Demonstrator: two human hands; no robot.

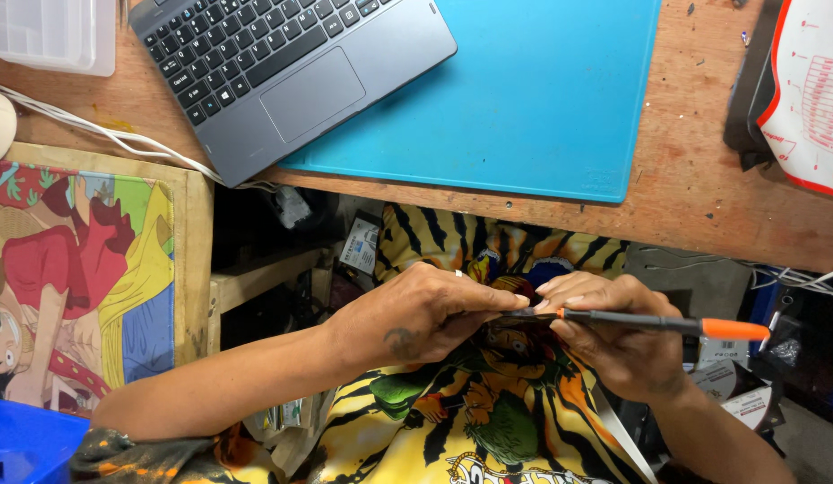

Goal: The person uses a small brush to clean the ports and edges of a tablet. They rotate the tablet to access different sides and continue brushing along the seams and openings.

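Your lap, draped in glossy yellow tiger-striped cloth [488, 430], sits closest, below the rough wooden tabletop [703, 193] with its smooth teal mat [542, 90] and grey laptop [282, 72]. Your left hand [421, 314] pinches a small dark flat part [524, 314]. Your right hand [613, 345] grips a slim screwdriver [658, 324], black-shafted, orange-capped, tip touching that part.

The small dark part pinched between the left hand [421, 314] and right hand [613, 336] is hidden by fingertips, as is the screwdriver [667, 324] tip. The laptop [282, 63] is cut off at the far edge; the white tray [53, 31] at far left.
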